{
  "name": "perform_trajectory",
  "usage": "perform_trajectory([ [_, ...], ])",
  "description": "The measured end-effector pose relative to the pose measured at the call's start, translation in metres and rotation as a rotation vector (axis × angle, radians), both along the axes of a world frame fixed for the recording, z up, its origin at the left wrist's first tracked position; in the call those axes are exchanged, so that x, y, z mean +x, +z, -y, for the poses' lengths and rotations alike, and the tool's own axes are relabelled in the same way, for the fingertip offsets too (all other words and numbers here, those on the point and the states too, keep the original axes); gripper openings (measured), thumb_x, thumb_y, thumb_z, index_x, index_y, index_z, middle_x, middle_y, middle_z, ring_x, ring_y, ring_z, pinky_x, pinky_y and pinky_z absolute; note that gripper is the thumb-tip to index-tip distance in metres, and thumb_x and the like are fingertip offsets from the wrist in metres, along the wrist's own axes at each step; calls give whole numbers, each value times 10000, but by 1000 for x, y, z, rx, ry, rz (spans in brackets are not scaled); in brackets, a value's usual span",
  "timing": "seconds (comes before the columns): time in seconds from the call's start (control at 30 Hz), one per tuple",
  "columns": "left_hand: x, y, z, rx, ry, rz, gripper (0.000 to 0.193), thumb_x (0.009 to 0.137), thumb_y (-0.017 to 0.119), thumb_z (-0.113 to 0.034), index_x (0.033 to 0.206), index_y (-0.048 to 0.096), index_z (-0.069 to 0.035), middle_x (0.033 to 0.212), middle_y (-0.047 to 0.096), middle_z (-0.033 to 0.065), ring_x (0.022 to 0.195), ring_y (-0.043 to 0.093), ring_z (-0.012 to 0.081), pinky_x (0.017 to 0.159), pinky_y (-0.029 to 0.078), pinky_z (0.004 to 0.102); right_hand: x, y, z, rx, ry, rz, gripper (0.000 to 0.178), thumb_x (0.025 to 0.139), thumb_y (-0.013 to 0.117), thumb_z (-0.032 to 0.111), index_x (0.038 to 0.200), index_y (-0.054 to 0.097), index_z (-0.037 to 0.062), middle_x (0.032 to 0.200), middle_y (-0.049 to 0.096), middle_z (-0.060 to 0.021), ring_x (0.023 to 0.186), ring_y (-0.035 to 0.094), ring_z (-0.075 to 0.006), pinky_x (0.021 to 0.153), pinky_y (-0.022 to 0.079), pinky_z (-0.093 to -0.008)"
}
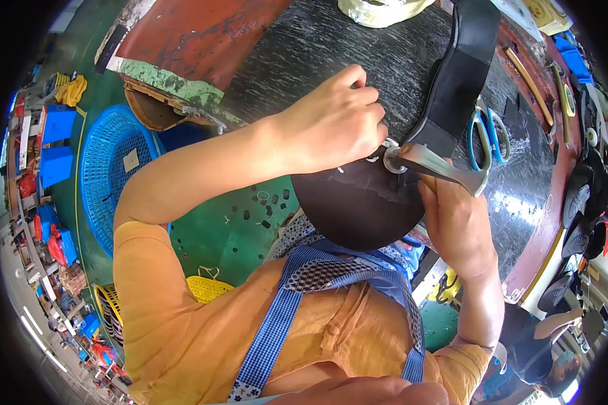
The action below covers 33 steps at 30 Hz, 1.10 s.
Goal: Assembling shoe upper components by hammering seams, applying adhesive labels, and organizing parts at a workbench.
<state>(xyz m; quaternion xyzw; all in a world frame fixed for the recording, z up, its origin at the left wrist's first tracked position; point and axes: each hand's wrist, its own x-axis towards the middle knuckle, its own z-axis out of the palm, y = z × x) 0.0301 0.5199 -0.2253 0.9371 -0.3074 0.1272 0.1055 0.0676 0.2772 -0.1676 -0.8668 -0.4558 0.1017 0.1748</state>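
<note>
My right hand (461, 226) is closed around a hammer, its handle mostly hidden by the fingers. The metal hammer head (446, 170) has a round face at its left end and a flared end at the right. My left hand (341, 125) is curled up just left of that round face; what its fingers pinch, if anything, is hidden. Beneath both hands a dark brown, rounded leather-like piece (358, 209) overhangs the near table edge. A long black leather-like piece with stitched seams (463, 71) runs from beside the hammer toward the far edge.
Blue-handled scissors (481, 145) lie right of the black piece on the dark, scuffed tabletop (304, 74). A whitish roll (384, 10) sits at the far side. Below left stands a blue plastic basket (105, 172). Another person (530, 354) is at the lower right.
</note>
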Motion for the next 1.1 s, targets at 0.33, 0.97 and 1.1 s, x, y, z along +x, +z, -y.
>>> perform_trajectory([
  [0.33, 10, -3, 3, -394, 83, -120, 103, 837, 675, -150, 762, 642, -88, 723, 636, 50, 791, 653, 227, 733, 475, 380, 4, 1, 18, 33, -57, -137, 155, 888, 610, -7, 1040, 642, -10, 842, 624, -226, 797, 603, -432, 698, 469, -466],
  [0.97, -21, -14, -12, -227, 133, 1, 212, 723, 797, -212, 904, 732, -122, 886, 639, -21, 893, 593, 192, 873, 447, 390, 17, 16, -30, 187, -45, 126, 79, 891, 626, 44, 966, 641, 24, 863, 655, -169, 698, 644, -379, 626, 516, -463],
  [1.1, -21, -15, -14, -215, 141, 20, 208, 727, 794, -223, 898, 732, -121, 885, 645, -22, 901, 593, 195, 889, 445, 394, 25, 7, -36, -36, -3, -62, 128, 890, 610, 19, 1017, 628, 29, 823, 657, -176, 734, 659, -379, 634, 525, -468],
])
